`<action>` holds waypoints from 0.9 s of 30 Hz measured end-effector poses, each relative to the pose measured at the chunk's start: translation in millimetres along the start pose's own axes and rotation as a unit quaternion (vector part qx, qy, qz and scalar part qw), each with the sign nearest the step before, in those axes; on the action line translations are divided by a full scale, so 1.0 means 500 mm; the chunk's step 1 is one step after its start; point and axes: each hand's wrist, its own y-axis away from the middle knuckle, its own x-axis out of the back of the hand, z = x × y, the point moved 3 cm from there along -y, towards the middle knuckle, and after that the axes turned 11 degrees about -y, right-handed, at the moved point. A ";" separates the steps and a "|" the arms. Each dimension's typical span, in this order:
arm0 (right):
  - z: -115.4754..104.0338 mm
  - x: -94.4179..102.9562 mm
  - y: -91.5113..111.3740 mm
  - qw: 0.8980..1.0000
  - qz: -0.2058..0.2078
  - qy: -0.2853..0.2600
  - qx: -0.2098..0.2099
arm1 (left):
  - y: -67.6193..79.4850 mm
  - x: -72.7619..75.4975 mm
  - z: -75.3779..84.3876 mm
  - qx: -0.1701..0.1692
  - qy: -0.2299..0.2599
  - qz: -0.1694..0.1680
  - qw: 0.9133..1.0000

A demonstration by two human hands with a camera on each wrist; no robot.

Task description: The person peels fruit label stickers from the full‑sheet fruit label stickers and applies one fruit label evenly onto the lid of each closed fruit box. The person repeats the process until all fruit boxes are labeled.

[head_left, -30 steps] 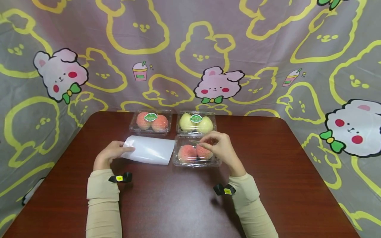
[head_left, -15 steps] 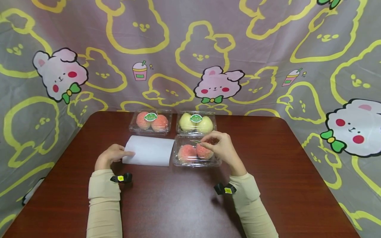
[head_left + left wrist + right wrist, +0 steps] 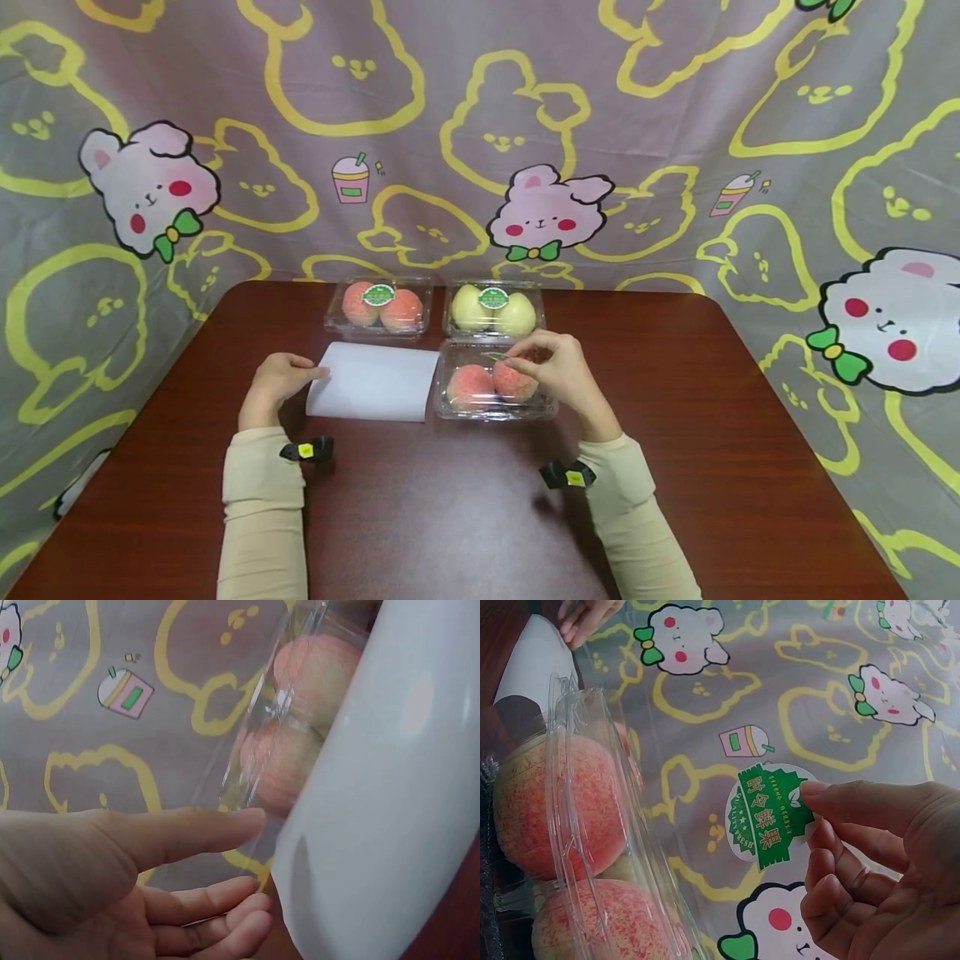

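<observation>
My left hand point(image 3: 281, 383) is at the left edge of a white sheet point(image 3: 378, 385) that lies on the table, slightly curved. In the left wrist view its thumb and fingers stand apart beside the sheet's edge, with nothing between them. Between thumb and forefinger, my right hand point(image 3: 562, 375) pinches a round green-and-white sticker point(image 3: 771, 817) with printed writing. It holds this over a clear plastic box point(image 3: 459, 353) with two pink peaches point(image 3: 471, 387) inside, just right of the sheet. No label shows on that box's lid.
Behind the sheet stands another clear box point(image 3: 335, 321) of two peaches with a green label point(image 3: 378, 295). To its right is a box point(image 3: 453, 327) of two yellow-green fruits, labelled likewise. A patterned cloth point(image 3: 420, 167) surrounds the brown table point(image 3: 420, 517).
The left hand has let go of the white sheet, which has tipped flatter and lost its bright glare. My right hand stays nearly still with the sticker, which has turned slightly.
</observation>
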 end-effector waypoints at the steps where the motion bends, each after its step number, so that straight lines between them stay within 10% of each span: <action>1: 0.000 0.000 0.000 1.000 0.001 -0.002 0.001 | 0.000 0.000 0.004 -0.001 -0.001 0.010 1.000; 12: 0.016 0.013 -0.003 1.000 0.002 0.003 -0.018 | 0.002 -0.010 0.063 -0.058 0.034 0.039 0.997; 27: 0.047 0.021 -0.012 0.998 0.010 -0.023 -0.056 | -0.004 -0.084 0.168 -0.185 0.069 -0.024 0.980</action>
